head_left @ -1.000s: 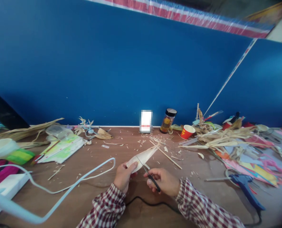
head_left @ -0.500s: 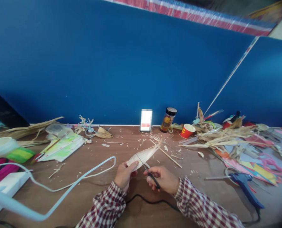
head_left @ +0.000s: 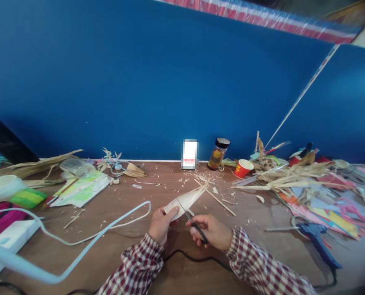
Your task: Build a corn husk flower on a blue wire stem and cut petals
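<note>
My left hand (head_left: 161, 224) pinches the near end of a pale, dry corn husk (head_left: 191, 197), thumb on top. The husk narrows away from me toward the far right. My right hand (head_left: 211, 231) is closed round the dark handles of a pair of scissors (head_left: 198, 230). Their blades lie across the husk close to my left thumb. How far the blades are apart I cannot make out. Beyond the husk's tip lies a thin stick (head_left: 219, 200) among small pale scraps.
On the right lie a blue glue gun (head_left: 319, 241) and a heap of dry husks (head_left: 295, 174). A lidded jar (head_left: 218, 155) and a red paper cup (head_left: 243, 168) stand at the back. A light-blue cable (head_left: 87, 250) arcs over a white power strip (head_left: 12, 246) on the left.
Both hands, the husk and the scissors have stayed nearly in place. The whole view has shifted very slightly.
</note>
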`<state>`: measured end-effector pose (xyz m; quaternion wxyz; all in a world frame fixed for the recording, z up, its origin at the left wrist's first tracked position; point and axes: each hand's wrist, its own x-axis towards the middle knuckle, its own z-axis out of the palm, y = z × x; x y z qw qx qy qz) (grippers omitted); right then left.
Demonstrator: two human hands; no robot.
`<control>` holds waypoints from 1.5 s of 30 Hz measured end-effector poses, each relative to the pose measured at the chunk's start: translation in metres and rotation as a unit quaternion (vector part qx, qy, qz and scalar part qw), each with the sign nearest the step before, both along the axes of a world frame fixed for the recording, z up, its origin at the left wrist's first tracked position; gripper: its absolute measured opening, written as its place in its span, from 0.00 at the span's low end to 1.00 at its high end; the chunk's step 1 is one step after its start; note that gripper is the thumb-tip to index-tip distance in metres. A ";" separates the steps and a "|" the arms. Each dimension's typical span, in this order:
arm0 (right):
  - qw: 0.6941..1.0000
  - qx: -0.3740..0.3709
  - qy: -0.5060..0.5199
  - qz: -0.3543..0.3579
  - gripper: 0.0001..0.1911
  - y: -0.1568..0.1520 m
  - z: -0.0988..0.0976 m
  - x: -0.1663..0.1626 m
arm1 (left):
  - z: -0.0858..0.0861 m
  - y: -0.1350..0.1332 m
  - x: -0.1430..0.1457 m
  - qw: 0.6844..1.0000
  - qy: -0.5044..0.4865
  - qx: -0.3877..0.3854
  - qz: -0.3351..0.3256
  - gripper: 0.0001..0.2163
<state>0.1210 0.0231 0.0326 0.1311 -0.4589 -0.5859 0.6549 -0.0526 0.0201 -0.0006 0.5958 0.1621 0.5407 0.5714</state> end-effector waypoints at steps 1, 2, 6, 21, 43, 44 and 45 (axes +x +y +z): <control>1.000 0.000 -0.001 0.000 0.25 0.000 0.001 0.000 | 0.000 0.000 0.000 1.000 0.001 -0.002 0.002 0.17; 1.000 0.000 0.000 0.001 0.25 0.000 0.001 0.000 | 0.000 0.000 0.000 1.000 0.001 -0.002 0.001 0.17; 1.000 0.006 0.002 0.002 0.24 0.000 0.002 0.001 | 0.001 0.000 0.001 1.000 0.004 0.005 -0.001 0.17; 1.000 0.007 0.002 -0.003 0.25 0.000 -0.007 0.003 | 0.001 -0.001 0.001 1.000 -0.002 0.008 -0.003 0.16; 0.999 0.017 -0.026 -0.012 0.24 -0.002 -0.002 0.002 | 0.002 -0.001 0.001 1.000 -0.014 0.004 -0.006 0.15; 0.999 0.017 -0.027 -0.013 0.24 -0.002 -0.002 0.002 | 0.002 -0.001 0.001 1.000 -0.015 0.004 -0.007 0.15; 0.999 0.018 -0.029 -0.013 0.24 -0.002 -0.002 0.002 | 0.002 -0.001 0.001 1.000 -0.015 0.002 -0.007 0.14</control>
